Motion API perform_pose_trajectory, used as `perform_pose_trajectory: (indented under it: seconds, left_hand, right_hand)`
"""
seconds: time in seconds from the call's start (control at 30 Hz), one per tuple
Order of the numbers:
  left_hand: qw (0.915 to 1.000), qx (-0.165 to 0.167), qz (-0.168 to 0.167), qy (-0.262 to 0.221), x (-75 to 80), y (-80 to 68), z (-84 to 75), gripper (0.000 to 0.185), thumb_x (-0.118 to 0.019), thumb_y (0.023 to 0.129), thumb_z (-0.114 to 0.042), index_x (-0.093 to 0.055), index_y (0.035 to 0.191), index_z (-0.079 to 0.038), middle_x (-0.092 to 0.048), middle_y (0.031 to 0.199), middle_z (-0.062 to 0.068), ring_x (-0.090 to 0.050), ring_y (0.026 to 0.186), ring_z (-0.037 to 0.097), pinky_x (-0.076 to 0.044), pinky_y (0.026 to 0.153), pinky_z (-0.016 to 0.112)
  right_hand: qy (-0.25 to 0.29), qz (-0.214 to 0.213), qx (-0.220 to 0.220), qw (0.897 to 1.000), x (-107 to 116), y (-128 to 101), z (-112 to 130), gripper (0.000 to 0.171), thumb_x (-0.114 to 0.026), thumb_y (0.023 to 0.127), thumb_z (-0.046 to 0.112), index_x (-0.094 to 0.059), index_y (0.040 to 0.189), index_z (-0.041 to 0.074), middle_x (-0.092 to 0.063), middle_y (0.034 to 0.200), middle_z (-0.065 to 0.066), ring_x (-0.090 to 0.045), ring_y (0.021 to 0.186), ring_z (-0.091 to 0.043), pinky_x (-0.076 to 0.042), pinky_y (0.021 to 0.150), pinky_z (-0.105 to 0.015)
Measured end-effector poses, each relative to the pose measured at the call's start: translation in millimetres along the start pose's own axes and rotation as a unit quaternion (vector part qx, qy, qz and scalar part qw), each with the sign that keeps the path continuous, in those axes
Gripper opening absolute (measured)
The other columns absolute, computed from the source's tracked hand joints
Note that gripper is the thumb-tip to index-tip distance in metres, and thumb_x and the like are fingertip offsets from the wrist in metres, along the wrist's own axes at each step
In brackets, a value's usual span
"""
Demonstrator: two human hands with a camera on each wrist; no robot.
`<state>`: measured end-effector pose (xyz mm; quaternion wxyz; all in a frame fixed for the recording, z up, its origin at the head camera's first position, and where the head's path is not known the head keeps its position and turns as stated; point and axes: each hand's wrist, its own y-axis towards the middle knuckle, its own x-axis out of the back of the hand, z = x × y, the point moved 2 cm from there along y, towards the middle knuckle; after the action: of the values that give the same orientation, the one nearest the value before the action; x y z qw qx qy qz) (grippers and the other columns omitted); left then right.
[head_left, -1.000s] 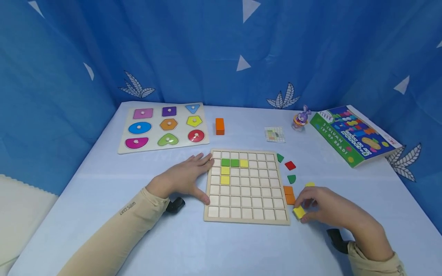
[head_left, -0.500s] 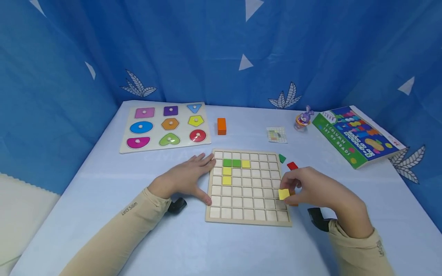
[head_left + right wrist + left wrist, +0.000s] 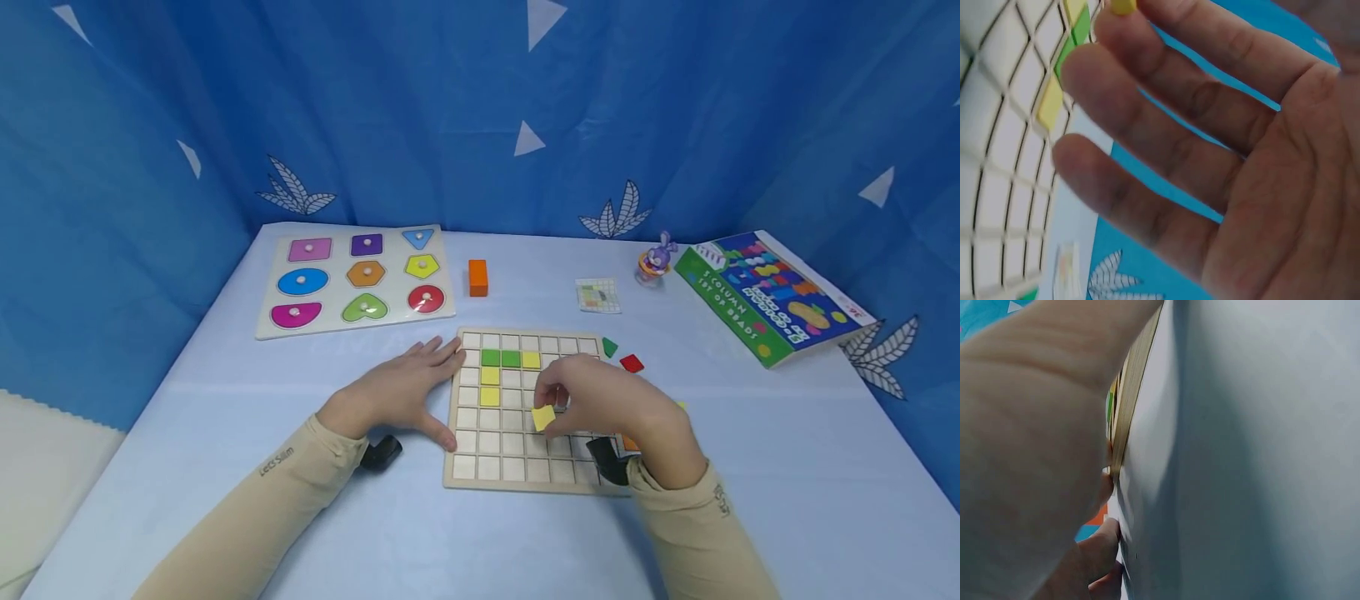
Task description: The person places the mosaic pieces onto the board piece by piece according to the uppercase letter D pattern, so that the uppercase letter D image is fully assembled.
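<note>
A yellow square tile is pinched between the fingertips of the right hand and held over the middle of the wooden grid board. The board's left edge is touched by the left hand, laid flat with fingers straight on the table.

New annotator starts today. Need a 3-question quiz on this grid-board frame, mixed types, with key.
1. True or false: the right hand pinches a yellow tile above the grid board.
2. How many green tiles sit in the board?
3. The left hand rests: A) flat against the board's left edge, B) on the orange block, C) on the shape puzzle.

Key: 1 true; 2 two; 3 A.
</note>
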<state>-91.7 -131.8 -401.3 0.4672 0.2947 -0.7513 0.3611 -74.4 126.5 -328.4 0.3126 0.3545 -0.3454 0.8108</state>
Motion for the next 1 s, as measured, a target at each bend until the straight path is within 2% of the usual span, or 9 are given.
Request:
perform_pose_trajectory:
  seconds: [0.2,0.47,0.8,1.0]
  left_hand:
    - [1.0000,0.001,0.001,0.002,-0.9,0.4,1.0,0.136,-0.072,0.056,-0.086,-0.026,0.160,-0.012,-0.010,0.168,0.002,-0.006,0.153,0.027,-0.008,0.123,0.043]
    - [1.0000,0.001,-0.001,0.002,-1.1,1.1,2.3,0.135,-0.072,0.056,-0.087,-0.027,0.160,-0.013,-0.012,0.168,0.003,-0.007,0.153,0.028,-0.009,0.123,0.044]
    - [1.0000,0.003,0.002,0.007,-0.8,1.6,3.1,0.137,-0.070,0.055,-0.088,-0.026,0.160,-0.014,-0.011,0.168,0.001,-0.006,0.153,0.027,-0.009,0.122,0.043]
    - [1.0000,0.001,0.000,0.004,-1.1,1.2,3.2,0.136,-0.071,0.056,-0.087,-0.027,0.160,-0.013,-0.012,0.168,0.002,-0.007,0.153,0.029,-0.009,0.122,0.045]
  right_hand:
    - [-0.018,-0.026,0.024,0.999,-19.1,20.0,13.7,0.024,-0.092,0.075,0.017,-0.073,0.090,0.020,-0.062,0.082,0.011,-0.056,0.080,-0.013,-0.052,0.072,-0.027]
    - [-0.034,-0.031,0.059,0.997,-41.5,43.4,15.8,0.024,-0.090,0.078,0.024,-0.076,0.098,0.018,-0.063,0.086,0.011,-0.056,0.081,-0.012,-0.051,0.075,-0.026]
    - [-0.063,-0.043,0.045,0.996,-50.0,50.0,17.9,0.028,-0.089,0.080,0.025,-0.077,0.103,0.016,-0.063,0.087,0.010,-0.056,0.080,-0.012,-0.050,0.075,-0.026]
    - [-0.062,-0.043,0.036,0.997,-50.2,50.0,17.3,0.030,-0.090,0.078,0.029,-0.076,0.102,0.017,-0.064,0.085,0.010,-0.056,0.079,-0.013,-0.050,0.075,-0.026]
